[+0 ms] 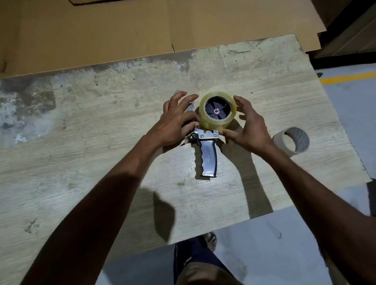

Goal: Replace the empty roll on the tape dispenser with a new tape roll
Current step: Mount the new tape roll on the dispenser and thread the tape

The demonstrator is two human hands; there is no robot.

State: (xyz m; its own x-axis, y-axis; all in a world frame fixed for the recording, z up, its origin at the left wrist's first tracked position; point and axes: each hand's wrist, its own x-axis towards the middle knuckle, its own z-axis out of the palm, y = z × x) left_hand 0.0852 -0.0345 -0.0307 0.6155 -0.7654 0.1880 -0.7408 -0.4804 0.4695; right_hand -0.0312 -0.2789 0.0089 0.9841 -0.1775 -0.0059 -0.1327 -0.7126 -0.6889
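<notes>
A metal tape dispenser (208, 156) lies flat on the worn wooden table (94, 137), handle toward me. A full roll of clear yellowish tape (217, 119) sits on its black hub, whose spokes show through the core. My left hand (176, 118) rests on the dispenser's front end, just left of the roll, fingers curled over the metal there. My right hand (247, 125) cups the roll's right side, fingertips on its edge and thumb near the frame. The empty cardboard core (291, 141) lies on its side to the right.
Flattened cardboard sheets (131, 29) cover the far side of the table and overhang it. The table's right edge runs close to the empty core, with grey floor and a yellow line (352, 77) beyond. My leg and foot (200, 251) show below the near edge.
</notes>
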